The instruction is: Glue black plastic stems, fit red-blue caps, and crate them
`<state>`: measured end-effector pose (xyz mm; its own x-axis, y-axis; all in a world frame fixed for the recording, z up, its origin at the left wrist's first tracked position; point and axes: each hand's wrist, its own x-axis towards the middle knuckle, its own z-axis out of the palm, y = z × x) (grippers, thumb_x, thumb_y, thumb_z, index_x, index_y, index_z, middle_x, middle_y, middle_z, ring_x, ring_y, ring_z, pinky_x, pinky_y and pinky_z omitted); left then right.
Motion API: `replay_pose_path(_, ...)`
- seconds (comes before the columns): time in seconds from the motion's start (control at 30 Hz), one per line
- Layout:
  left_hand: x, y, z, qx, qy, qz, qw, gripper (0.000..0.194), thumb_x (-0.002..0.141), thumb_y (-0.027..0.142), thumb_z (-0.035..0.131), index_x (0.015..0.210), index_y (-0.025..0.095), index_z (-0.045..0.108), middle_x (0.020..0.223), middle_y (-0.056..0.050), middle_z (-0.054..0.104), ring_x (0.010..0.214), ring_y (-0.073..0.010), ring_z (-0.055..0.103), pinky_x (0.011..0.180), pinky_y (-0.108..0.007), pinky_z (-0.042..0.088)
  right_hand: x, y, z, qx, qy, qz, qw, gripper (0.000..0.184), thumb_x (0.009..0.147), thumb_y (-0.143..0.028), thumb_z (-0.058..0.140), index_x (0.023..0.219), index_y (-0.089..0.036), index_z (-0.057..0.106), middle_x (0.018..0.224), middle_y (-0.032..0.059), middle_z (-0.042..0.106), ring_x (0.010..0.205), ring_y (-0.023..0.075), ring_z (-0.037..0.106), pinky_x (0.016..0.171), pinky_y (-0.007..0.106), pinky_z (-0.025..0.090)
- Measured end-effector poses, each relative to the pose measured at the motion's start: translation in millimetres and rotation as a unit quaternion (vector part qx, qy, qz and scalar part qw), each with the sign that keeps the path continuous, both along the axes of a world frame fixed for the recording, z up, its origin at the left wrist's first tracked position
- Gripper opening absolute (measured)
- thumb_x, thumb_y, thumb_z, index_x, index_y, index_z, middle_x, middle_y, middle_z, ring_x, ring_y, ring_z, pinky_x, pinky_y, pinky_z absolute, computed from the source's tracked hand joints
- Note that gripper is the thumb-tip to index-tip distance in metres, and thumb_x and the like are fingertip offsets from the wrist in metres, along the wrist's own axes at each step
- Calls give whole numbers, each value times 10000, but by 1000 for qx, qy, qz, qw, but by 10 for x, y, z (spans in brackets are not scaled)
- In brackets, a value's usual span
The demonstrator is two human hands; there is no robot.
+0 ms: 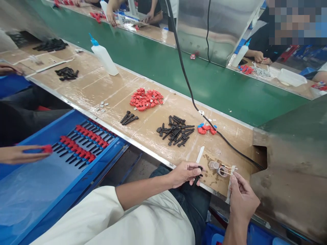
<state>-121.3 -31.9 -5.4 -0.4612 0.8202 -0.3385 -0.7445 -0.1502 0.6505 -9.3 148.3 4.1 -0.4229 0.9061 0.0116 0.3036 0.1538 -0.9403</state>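
My left hand (185,174) pinches a black plastic part (196,179) at the table's front edge. In my right hand (242,195), thumb and fingers are closed on a thin wooden stick (227,173), whose far end reaches into a small clear cup (222,172) with dark contents. Beside it stands another small clear cup (213,165). Both cups rest on a stained piece of cardboard (208,180) with dark wet spots. Farther back lies a pile of black plastic parts (176,131), near a few red pieces with blue bits (206,129).
A heap of red pieces (145,99) and a white bottle (104,58) stand farther left. A black cable (185,73) crosses the table. A blue bin (61,197) holds rows of assembled parts; another person's hand (24,154) is above it. Behind runs a green belt (153,58).
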Motion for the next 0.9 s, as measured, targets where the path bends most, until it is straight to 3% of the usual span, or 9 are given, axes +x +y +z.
replay_pose_path(0.2,7,11,32,-25,21,-19,999,746,527,560,914,1065,86,707,670,-19,628,576,-127,611,437,-199,321,-78,45,84,184,20,76,980,283,818,-421,679,827,-149,758,705,42,665,567,142,546,567,276,452)
replay_pose_path(0.37,181,-164,90,-111,40,-41,992,691,600,536,890,1115,108,719,675,-35,650,537,-82,481,469,-198,316,-12,-178,202,263,-39,103,958,247,905,-367,591,783,-214,741,763,35,715,681,158,649,646,257,518)
replay_pose_path(0.47,120,-206,35,-152,32,-28,987,638,616,465,890,1145,151,721,739,-32,667,558,-89,473,511,-208,373,-24,-176,131,279,-86,119,949,173,915,-303,603,842,-226,740,801,15,714,697,134,655,671,227,522)
replay_pose_path(0.57,145,-220,82,-175,26,-41,983,638,572,437,901,1123,162,734,723,-24,654,567,-95,458,504,-203,384,5,-208,116,281,-100,131,945,157,929,-276,589,888,-228,733,845,26,705,717,139,648,702,236,520)
replay_pose_path(0.73,244,-220,202,-171,35,-5,985,622,552,425,902,1099,166,759,714,-31,651,585,-102,457,497,-196,380,64,-253,155,279,-91,156,943,166,939,-295,562,895,-220,704,867,51,689,758,169,646,737,275,521)
replay_pose_path(0.9,199,-179,188,-143,34,-15,989,537,560,416,904,994,124,787,730,-68,670,607,-112,500,510,-208,362,97,-176,191,285,-76,138,945,199,951,-321,530,874,-208,675,861,60,704,820,185,667,778,289,521)
